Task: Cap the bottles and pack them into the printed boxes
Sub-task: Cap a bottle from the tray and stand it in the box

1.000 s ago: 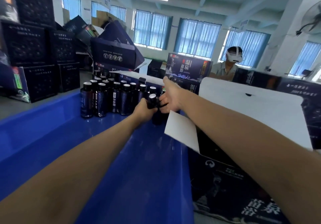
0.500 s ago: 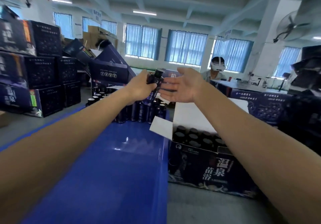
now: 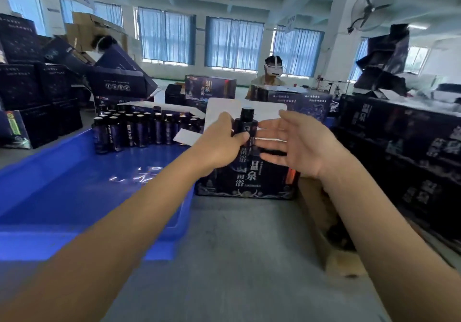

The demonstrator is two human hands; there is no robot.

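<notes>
Over printed box (image 3: 252, 182) at right edge of blue tray (image 3: 74, 184), left hand (image 3: 219, 144) gripped upright bottle (image 3: 246, 127). Right hand (image 3: 296, 144) hovered beside, fingers spread.

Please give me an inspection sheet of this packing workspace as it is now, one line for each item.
Surface: grey table; blue tray on its left part.
Job's things: one bottle held up before the printed box; more bottles standing in the tray.
Clutter: brown cardboard right of the box.
Hands: left hand grips the bottle; right hand open beside it.
Cables: nothing seen.
Surroundings: stacked dark boxes, another person, wall fan, windows.
</notes>
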